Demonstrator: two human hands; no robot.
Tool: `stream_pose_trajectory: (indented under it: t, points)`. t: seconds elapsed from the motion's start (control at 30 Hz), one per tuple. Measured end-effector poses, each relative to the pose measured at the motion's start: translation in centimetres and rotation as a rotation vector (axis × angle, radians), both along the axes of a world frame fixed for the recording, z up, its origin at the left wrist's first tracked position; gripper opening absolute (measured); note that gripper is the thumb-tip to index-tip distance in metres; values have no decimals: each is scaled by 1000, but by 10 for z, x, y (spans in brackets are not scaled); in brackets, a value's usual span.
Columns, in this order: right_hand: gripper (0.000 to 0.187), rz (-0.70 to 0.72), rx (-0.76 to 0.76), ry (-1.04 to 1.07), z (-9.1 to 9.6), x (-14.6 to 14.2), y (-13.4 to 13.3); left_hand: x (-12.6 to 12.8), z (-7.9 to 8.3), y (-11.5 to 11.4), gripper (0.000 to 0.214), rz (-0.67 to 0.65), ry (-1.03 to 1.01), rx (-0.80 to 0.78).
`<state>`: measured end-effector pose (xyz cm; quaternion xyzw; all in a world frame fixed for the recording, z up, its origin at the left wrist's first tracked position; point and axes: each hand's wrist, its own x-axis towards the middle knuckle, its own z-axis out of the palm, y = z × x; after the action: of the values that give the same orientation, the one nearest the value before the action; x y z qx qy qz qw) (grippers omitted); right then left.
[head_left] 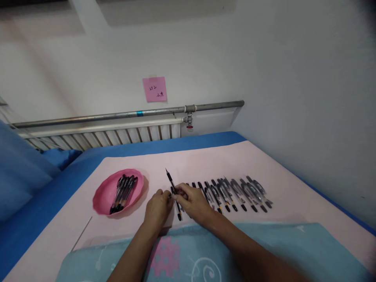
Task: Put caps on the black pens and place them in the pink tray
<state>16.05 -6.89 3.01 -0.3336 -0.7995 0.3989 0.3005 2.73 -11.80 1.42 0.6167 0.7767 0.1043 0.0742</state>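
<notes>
In the head view my right hand (pixel 192 201) pinches an uncapped black pen (pixel 169 176), its bare tip pointing up and away. Close beside it, my left hand (pixel 158 207) is closed with fingertips together near the pen's lower part. A small dark thing shows at those fingertips, too hidden to name. Below the fingers another pen (pixel 179 212) with a black end shows, partly covered by the hands. Right of my right hand, several capped black pens (pixel 225 192) lie side by side in a slanted row; my hand hides some of them.
A pink scalloped dish (pixel 101 196) holding several pens (pixel 123 192) stands left of my hands. A pale pink sheet (pixel 158 162) covers the surface, with a light blue patterned cloth (pixel 270 243) in front. Behind are a radiator (pixel 126 135) and a metal pipe (pixel 111 116).
</notes>
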Motion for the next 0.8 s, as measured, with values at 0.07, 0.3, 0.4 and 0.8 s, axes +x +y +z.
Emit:
stream_pose_trajectory:
  t: [0.07,0.3,0.4,0.8]
  points:
    - [13,0,-2,-3,0,0,0,-1,0,1,24,-4,-8,7]
    - [15,9,19,-46,1,2,1,-15,1,0,14,100,-745,306]
    - [14,55,49,-123,0,3,0,-26,5,-1,15,257,-1417,379]
    - [14,194,120,-304,4,6,-5,-44,10,-7,15,385,-1847,480]
